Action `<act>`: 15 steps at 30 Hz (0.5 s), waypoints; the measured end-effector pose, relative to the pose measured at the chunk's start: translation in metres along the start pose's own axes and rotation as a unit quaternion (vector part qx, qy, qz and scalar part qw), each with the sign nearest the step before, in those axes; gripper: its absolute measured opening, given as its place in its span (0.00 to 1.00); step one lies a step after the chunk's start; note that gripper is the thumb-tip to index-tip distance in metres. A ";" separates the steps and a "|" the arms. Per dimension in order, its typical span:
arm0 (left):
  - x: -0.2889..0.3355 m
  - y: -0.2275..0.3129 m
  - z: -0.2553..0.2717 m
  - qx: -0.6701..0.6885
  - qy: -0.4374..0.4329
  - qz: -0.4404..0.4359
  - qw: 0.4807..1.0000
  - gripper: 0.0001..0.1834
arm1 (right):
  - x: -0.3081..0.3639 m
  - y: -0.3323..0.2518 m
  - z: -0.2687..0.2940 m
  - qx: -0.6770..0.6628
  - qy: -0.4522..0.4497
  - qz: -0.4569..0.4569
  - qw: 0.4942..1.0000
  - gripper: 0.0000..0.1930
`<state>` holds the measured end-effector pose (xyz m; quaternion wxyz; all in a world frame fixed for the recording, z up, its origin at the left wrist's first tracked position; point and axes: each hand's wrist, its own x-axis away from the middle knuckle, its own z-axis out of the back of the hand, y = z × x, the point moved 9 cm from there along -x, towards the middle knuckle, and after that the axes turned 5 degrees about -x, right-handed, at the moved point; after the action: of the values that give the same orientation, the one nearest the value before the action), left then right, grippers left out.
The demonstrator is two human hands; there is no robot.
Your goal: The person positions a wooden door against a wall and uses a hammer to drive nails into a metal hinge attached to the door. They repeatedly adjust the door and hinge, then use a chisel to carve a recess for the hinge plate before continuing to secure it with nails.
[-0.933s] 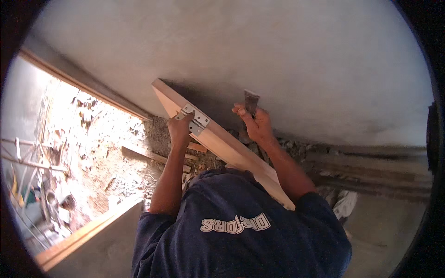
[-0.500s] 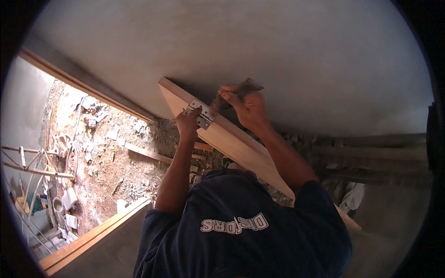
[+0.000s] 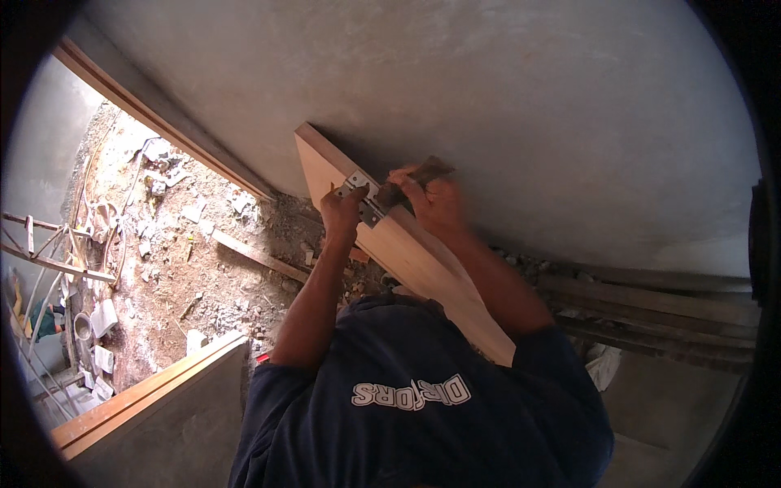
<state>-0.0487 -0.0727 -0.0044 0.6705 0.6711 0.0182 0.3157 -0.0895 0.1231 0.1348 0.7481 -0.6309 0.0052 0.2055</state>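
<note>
A pale wooden board (image 3: 443,272), thick like a door leaf, leans with its edge up beside the grey wall. A silver metal hinge (image 3: 373,213) lies over its upper edge, one leaf hanging on the near face. My left hand (image 3: 342,213) presses and pinches the hinge between thumb and fingers. In my right hand (image 3: 442,203) is a short, dark, rough tool (image 3: 431,169), gripped round its middle. Its lower end touches or nearly touches the board's edge beside the hinge. Blur and my fingers hide the tool's exact kind.
A plastered grey wall (image 3: 488,81) rises just beyond the board. Wooden frame pieces (image 3: 154,390) edge an opening at left, with rubble ground (image 3: 175,285) and a loose plank (image 3: 256,254) outside. Stacked planks (image 3: 651,305) lie to the right; a metal frame (image 3: 57,252) stands far left.
The view has shifted slightly, so the board and hinge sit further right. My right hand and the dark tool have come lower, closer to the hinge. My left hand stays on the hinge.
</note>
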 end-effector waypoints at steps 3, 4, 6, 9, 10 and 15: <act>-0.004 -0.002 0.000 0.012 0.002 -0.012 1.000 0.13 | -0.016 -0.007 0.003 0.009 0.017 0.009 1.000 0.09; -0.006 -0.004 0.000 0.022 0.003 -0.021 1.000 0.12 | -0.026 -0.021 0.005 0.000 0.043 0.072 0.996 0.11; -0.004 -0.004 0.000 0.015 0.006 -0.003 1.000 0.13 | -0.038 -0.033 0.003 -0.022 0.058 0.111 0.992 0.13; -0.003 -0.005 -0.001 0.005 0.006 0.008 1.000 0.13 | -0.054 -0.013 -0.023 0.016 0.001 0.051 0.999 0.11; -0.004 -0.005 -0.003 0.001 0.003 0.008 1.000 0.14 | -0.056 0.016 -0.035 0.083 -0.028 0.030 0.996 0.11; -0.007 -0.008 0.001 -0.011 0.000 -0.007 1.000 0.16 | -0.064 -0.019 -0.046 0.031 -0.049 0.047 0.997 0.11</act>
<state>-0.0503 -0.0761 -0.0147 0.6802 0.6636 0.0196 0.3107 -0.1310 0.0580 0.1602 0.7560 -0.5959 0.0043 0.2707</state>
